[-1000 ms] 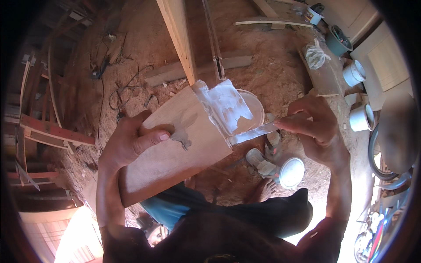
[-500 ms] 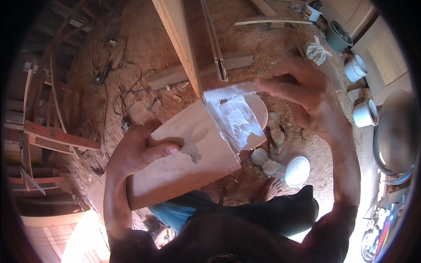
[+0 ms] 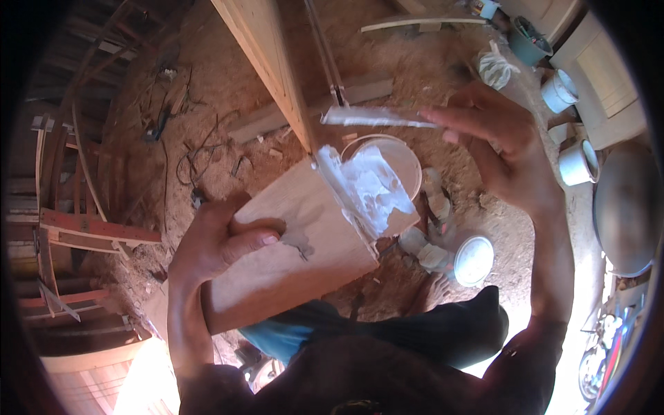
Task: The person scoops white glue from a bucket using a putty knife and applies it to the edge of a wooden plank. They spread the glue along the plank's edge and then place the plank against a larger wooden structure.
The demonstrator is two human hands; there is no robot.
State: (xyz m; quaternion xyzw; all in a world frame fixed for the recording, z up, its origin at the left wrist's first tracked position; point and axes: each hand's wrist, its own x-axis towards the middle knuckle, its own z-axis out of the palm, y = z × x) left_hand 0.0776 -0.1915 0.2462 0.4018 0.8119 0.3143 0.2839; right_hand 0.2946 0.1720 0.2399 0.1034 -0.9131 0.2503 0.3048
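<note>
My left hand (image 3: 225,238) is wrapped over the left edge of a wooden board (image 3: 277,283), its thumb flat on the top face beside a dark stain. Thick white paste (image 3: 377,187) lies spread at the right end of the board. A round clear tub (image 3: 417,169) shows partly behind that end. In its closed fingers my right hand (image 3: 494,142) holds a flat, paste-smeared spreader (image 3: 377,119). The spreader hangs just beyond the paste, apart from the board.
A tall wooden plank (image 3: 266,69) rises beyond the board. A white round lid (image 3: 474,261) lies near my foot. Along the right stand a white bucket (image 3: 577,163), a green bucket (image 3: 530,41) and a plastic bag (image 3: 495,69). Wooden frames (image 3: 97,228) fill the left side.
My right hand has lifted the spreader off the paste and drawn it to the right and away from the board. The left hand keeps its hold on the board.
</note>
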